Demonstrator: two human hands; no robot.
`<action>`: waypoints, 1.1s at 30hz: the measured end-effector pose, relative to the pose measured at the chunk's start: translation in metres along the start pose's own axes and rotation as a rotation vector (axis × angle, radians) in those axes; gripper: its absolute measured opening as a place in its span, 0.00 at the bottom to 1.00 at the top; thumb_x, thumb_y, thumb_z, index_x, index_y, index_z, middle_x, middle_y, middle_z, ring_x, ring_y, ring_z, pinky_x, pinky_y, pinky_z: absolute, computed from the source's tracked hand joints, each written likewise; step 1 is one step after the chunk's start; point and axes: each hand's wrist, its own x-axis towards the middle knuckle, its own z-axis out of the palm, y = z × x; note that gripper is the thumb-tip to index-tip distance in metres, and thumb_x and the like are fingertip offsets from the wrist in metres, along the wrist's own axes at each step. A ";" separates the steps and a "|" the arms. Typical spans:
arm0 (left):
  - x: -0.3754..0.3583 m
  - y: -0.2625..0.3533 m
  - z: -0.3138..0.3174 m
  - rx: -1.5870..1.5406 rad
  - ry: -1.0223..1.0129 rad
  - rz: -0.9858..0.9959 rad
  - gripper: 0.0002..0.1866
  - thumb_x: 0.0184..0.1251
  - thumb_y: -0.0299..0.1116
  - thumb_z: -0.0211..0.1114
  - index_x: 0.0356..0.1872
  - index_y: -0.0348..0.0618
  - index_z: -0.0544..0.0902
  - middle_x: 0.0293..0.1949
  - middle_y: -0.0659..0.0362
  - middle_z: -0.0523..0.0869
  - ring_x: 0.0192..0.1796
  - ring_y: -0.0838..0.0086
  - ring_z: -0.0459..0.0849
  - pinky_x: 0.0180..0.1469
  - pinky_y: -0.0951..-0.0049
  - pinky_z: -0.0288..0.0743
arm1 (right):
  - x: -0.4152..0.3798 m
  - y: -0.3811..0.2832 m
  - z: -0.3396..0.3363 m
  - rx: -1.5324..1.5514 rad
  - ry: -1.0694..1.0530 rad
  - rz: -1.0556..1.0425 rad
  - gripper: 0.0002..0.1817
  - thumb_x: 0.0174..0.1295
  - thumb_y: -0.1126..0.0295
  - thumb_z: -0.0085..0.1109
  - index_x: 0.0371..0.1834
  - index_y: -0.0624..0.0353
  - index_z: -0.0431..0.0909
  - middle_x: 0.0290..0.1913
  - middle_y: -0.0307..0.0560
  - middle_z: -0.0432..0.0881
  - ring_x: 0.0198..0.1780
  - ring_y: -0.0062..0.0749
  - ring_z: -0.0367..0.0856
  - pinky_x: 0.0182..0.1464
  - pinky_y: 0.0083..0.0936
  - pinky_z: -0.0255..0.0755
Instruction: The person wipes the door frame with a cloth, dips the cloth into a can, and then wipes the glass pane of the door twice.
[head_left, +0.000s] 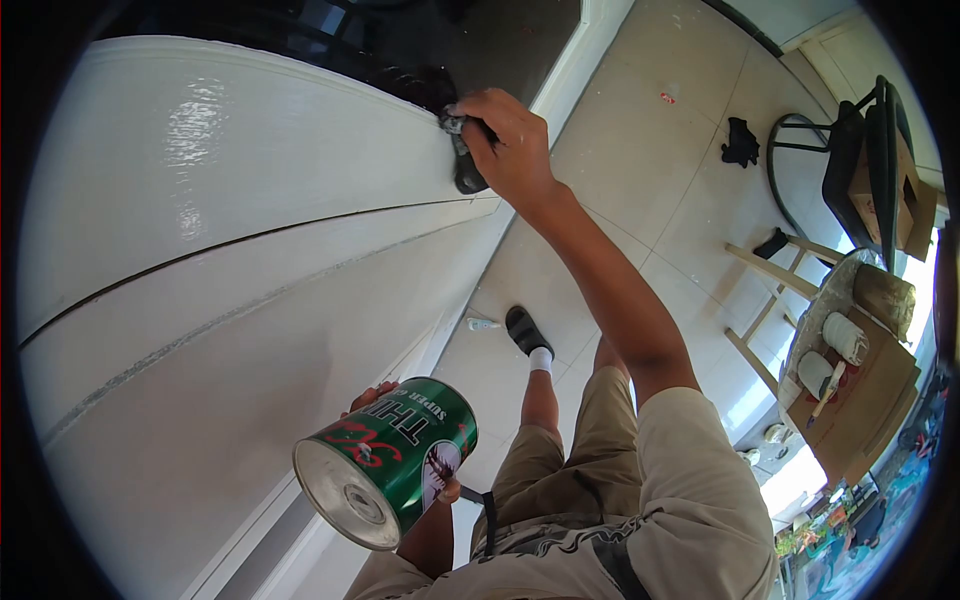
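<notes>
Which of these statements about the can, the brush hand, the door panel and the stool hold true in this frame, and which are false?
1. The left hand holds a green can. True.
2. The right hand rests in the lap. False: it is raised against the white panel, gripping a dark brush.
3. The can stands upright on the floor. False: it is held tilted in the air, its metal end facing the camera.
4. A wooden stool with rolls on its top stands to the right. True.
5. The panel is painted black all over. False: its broad face is glossy white.
</notes>
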 end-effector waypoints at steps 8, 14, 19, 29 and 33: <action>-0.010 -0.007 -0.020 -0.207 0.277 -0.145 0.76 0.34 0.74 0.83 0.80 0.43 0.50 0.72 0.49 0.65 0.76 0.54 0.69 0.79 0.50 0.68 | 0.048 -0.038 -0.003 -0.017 -0.031 -0.164 0.14 0.53 0.91 0.63 0.40 0.64 0.83 0.39 0.50 0.87 0.40 0.42 0.88 0.41 0.27 0.82; 0.006 0.002 -0.008 -0.014 0.031 0.010 0.75 0.36 0.74 0.82 0.80 0.44 0.50 0.73 0.50 0.65 0.76 0.54 0.69 0.79 0.50 0.67 | -0.008 0.008 -0.006 -0.092 -0.088 0.109 0.14 0.53 0.90 0.64 0.39 0.63 0.84 0.39 0.50 0.87 0.38 0.43 0.87 0.40 0.27 0.81; -0.003 0.003 -0.016 -0.081 -0.009 -0.054 0.75 0.38 0.75 0.81 0.81 0.44 0.48 0.74 0.48 0.62 0.78 0.53 0.66 0.79 0.50 0.67 | 0.051 -0.038 0.001 -0.022 0.005 -0.201 0.14 0.52 0.90 0.64 0.40 0.63 0.84 0.39 0.49 0.87 0.37 0.42 0.87 0.39 0.28 0.81; 0.010 0.009 -0.016 -0.041 -0.080 -0.024 0.76 0.36 0.74 0.82 0.81 0.43 0.48 0.72 0.49 0.65 0.77 0.54 0.67 0.79 0.49 0.67 | -0.017 0.022 -0.006 -0.110 -0.104 0.146 0.13 0.54 0.89 0.62 0.41 0.63 0.84 0.39 0.50 0.87 0.37 0.43 0.87 0.40 0.27 0.80; -0.001 0.005 -0.013 0.026 -0.006 -0.039 0.76 0.37 0.75 0.81 0.81 0.43 0.48 0.73 0.50 0.64 0.77 0.53 0.67 0.80 0.50 0.65 | 0.015 -0.007 -0.001 -0.008 -0.004 -0.030 0.14 0.55 0.89 0.61 0.41 0.62 0.85 0.39 0.51 0.87 0.38 0.43 0.87 0.41 0.29 0.81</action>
